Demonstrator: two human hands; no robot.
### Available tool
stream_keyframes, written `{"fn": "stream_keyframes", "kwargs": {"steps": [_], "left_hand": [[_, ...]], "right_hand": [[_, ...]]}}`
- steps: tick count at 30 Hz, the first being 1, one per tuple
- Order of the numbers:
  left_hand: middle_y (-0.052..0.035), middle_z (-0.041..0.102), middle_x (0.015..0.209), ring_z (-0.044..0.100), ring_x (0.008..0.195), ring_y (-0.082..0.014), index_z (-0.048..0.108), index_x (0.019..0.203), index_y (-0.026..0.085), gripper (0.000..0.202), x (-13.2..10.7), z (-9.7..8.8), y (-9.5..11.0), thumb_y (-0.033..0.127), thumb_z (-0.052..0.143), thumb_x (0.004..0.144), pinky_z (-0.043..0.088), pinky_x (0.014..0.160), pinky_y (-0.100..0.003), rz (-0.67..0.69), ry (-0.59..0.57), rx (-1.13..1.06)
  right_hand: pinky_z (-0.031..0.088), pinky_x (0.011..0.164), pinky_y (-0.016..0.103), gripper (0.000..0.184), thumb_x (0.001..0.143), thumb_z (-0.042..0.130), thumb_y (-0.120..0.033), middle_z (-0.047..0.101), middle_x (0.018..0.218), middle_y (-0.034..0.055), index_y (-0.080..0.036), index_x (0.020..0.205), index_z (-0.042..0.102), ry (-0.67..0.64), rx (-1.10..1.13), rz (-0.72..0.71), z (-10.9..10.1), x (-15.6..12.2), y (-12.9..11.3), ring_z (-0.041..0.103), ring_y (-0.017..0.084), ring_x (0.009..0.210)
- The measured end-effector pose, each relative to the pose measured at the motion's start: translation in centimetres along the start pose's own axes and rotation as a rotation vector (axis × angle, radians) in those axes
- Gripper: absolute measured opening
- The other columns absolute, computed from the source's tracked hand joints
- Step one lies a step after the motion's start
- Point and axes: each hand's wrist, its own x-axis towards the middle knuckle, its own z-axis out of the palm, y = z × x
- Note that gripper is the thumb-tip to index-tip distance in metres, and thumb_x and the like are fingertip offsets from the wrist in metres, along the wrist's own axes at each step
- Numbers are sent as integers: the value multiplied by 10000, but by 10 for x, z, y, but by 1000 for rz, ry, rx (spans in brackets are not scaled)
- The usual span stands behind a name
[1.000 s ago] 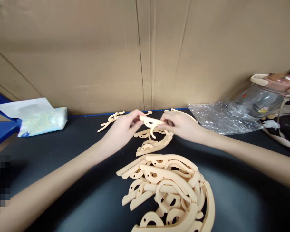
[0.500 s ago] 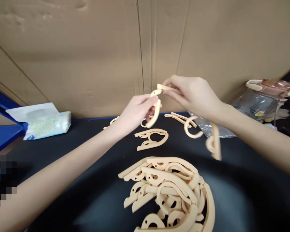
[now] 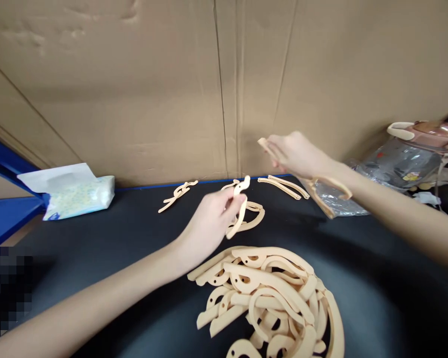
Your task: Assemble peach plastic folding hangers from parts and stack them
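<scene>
My left hand (image 3: 211,219) is closed on a beige S-shaped hanger hook (image 3: 242,187), held upright above the black table. Farther right and higher, my right hand (image 3: 293,151) grips a beige folding-hanger part (image 3: 263,143); one end pokes out past the fingers, and a curved piece (image 3: 323,201) shows by the wrist, blurred. The two hands are apart. Behind the left hand lies a folded hanger (image 3: 261,214), partly hidden. A large pile of beige folding hangers (image 3: 283,283) fills the near middle of the table.
Several loose hooks (image 3: 179,193) lie at the back left, and slim curved strips (image 3: 283,188) at the back right. Tissue pack (image 3: 80,199) stands left; clear plastic bag (image 3: 338,199) and transparent jug (image 3: 406,159) are right. A cardboard wall (image 3: 153,99) rises behind.
My hands, close together before at the joined pieces, have separated. The left has come down with the hook; the right has moved slightly right and down with its hanger part, swinging it.
</scene>
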Motion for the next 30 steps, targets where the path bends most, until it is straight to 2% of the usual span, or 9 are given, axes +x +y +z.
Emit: {"fn": "stream_keyframes", "kwargs": {"steps": [3, 8, 15, 17, 19, 21, 23, 26, 30], "left_hand": [[38, 491, 580, 434, 467, -92, 524, 705, 180, 328, 4, -23, -21, 429, 450, 906, 348, 459, -211, -55, -23, 79], [-21, 704, 770, 650, 719, -201, 622, 933, 203, 284, 28, -72, -64, 451, 583, 800, 456, 635, -270, -238, 247, 503], [-160, 642, 1166, 591, 1091, -364, 670, 1022, 176, 446, 26, -69, -70, 539, 542, 798, 467, 841, -424, -120, 459, 695], [-151, 660, 1157, 614, 1067, -324, 676, 1047, 164, 596, 28, -68, -57, 662, 438, 822, 488, 850, -395, -143, 305, 312], [-163, 675, 1168, 643, 1026, -310, 674, 1089, 143, 828, 29, -68, -40, 784, 218, 828, 519, 800, -378, -271, -99, -239], [-193, 651, 1220, 660, 1001, -310, 654, 1152, 119, 921, 26, -63, -25, 824, 173, 806, 538, 753, -365, -373, -406, -598], [-198, 635, 1246, 675, 944, -268, 647, 1172, 125, 775, 21, -54, -15, 762, 382, 818, 535, 691, -300, -357, -462, -765], [-142, 691, 1088, 627, 710, -133, 678, 1109, 162, 406, 14, -37, -9, 453, 653, 826, 452, 529, -194, -342, -390, -760], [23, 540, 629, 355, 464, -20, 711, 912, 145, 138, 18, -23, -7, 254, 641, 865, 279, 430, -136, -284, -275, -651]], "right_hand": [[363, 571, 254, 336, 968, 395, -240, 581, 570, -3, -164, 710, 597, 69, 212, 117, -14, 8, 20, 506, 101, 466], [228, 444, 224, 247, 891, 457, -146, 338, 521, -65, -151, 680, 584, 302, 820, 225, -31, 12, 28, 281, 58, 424], [382, 457, 191, 217, 838, 381, -89, 500, 529, -25, -135, 748, 573, 216, 1350, 265, -24, 3, 8, 472, 72, 439], [438, 482, 188, 234, 836, 370, -84, 565, 556, -7, -138, 773, 588, 158, 1437, 300, -13, -5, 4, 547, 84, 470], [484, 519, 188, 216, 833, 403, -86, 635, 612, 16, -140, 796, 609, 131, 1497, 358, 0, -15, 2, 612, 96, 532], [531, 600, 200, 159, 821, 478, -93, 709, 736, 53, -137, 810, 631, 135, 1497, 410, 13, -27, 1, 669, 108, 640], [558, 705, 236, 69, 815, 564, -133, 740, 858, 66, -152, 821, 629, 138, 1464, 426, 23, -39, 2, 696, 124, 734], [556, 758, 316, 79, 799, 645, -236, 741, 900, 69, -178, 815, 594, 98, 1245, 352, 30, -52, 5, 701, 175, 812], [500, 761, 340, 173, 824, 659, -332, 714, 971, 58, -193, 909, 602, 79, 501, 54, 23, -57, 0, 666, 206, 860]]}}
